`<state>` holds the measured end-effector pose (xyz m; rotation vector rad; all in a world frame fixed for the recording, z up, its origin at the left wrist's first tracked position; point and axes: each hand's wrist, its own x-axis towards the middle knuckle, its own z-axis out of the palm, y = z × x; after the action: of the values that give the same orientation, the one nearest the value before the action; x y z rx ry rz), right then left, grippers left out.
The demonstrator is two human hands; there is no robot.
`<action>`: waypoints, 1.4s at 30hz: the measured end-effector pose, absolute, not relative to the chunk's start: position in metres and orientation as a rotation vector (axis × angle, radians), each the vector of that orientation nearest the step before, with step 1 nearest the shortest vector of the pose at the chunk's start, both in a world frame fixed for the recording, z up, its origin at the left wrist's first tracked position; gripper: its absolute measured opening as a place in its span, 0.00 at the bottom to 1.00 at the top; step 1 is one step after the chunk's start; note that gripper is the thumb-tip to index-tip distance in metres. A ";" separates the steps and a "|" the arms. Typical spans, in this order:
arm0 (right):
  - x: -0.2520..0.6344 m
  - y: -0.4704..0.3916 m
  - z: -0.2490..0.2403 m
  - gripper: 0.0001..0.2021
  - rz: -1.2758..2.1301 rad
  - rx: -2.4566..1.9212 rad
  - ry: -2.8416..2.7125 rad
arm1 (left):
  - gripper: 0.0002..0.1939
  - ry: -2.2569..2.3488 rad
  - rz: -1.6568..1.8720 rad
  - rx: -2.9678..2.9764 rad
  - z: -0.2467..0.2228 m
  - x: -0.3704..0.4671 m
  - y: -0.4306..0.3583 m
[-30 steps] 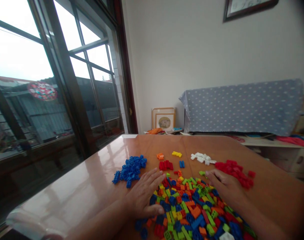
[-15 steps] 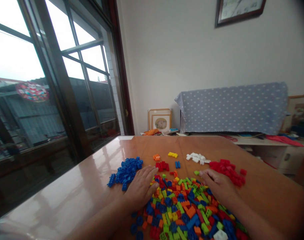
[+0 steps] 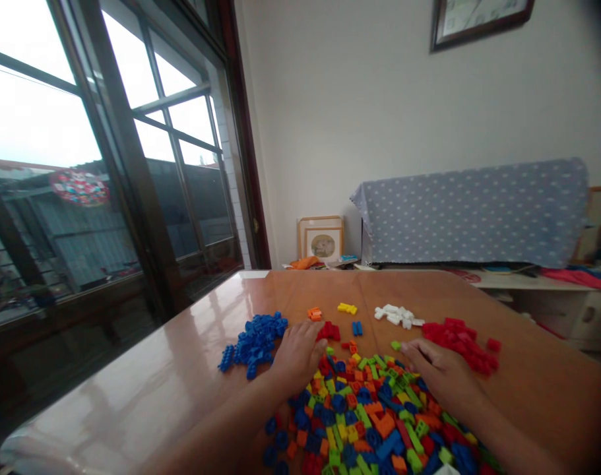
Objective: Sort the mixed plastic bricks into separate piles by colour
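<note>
A large mixed heap of coloured bricks [image 3: 369,415] lies on the brown table between my arms. My left hand [image 3: 300,349] is over the heap's upper left edge, between the blue pile [image 3: 255,340] and the small red group [image 3: 330,331]; its fingers are stretched forward with nothing visible in them. To the right, my right hand [image 3: 436,366] has its fingers curled together, their tips beside a lime green brick [image 3: 396,345]. Whether they grip anything is too small to tell. The red pile [image 3: 458,340] sits just beyond this hand.
Across the table [image 3: 300,290] are small groups of orange [image 3: 314,314], yellow [image 3: 347,308], blue [image 3: 357,328] and white bricks [image 3: 396,315]. Behind it stand a framed picture [image 3: 324,241] and a cloth-covered object [image 3: 473,214]. Windows are at the left.
My left hand has moved forward and slightly right, off the heap's edge toward the small red group. The right hand keeps its pose by the green brick. The whole view has shifted slightly.
</note>
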<state>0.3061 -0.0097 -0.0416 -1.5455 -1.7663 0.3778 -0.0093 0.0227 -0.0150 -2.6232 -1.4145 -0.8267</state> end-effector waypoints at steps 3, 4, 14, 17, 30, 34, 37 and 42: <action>0.307 -0.010 -0.039 0.23 0.373 -1.546 -1.758 | 0.20 -1.519 -0.961 -2.600 -0.007 -0.009 0.037; 0.307 -0.010 -0.038 0.23 0.370 -1.548 -1.757 | 0.20 -1.563 -1.008 -2.595 -0.004 -0.010 0.040; 0.299 -0.018 -0.028 0.22 0.377 -1.507 -1.696 | 0.08 -1.796 -0.747 -2.665 0.001 -0.015 0.027; 0.297 -0.018 -0.028 0.22 0.380 -1.506 -1.688 | 0.09 -1.730 -0.616 -2.605 0.000 -0.011 0.017; 0.301 -0.015 -0.043 0.22 0.433 -1.568 -1.810 | 0.04 -1.677 -0.412 -2.535 -0.003 -0.003 0.015; 0.302 -0.015 -0.043 0.22 0.441 -1.562 -1.790 | 0.05 -1.677 -0.440 -2.579 -0.001 -0.007 0.014; 0.302 -0.015 -0.042 0.21 0.426 -1.550 -1.751 | 0.09 -1.700 -0.423 -2.555 0.000 -0.011 0.015; 0.302 -0.013 -0.044 0.22 0.428 -1.550 -1.761 | 0.09 -1.700 -0.389 -2.547 -0.001 -0.012 0.015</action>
<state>0.3020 -0.0134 -0.0443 -1.5502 -1.7612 0.4278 -0.0117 0.0155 -0.0008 -2.5471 -1.6995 -0.3887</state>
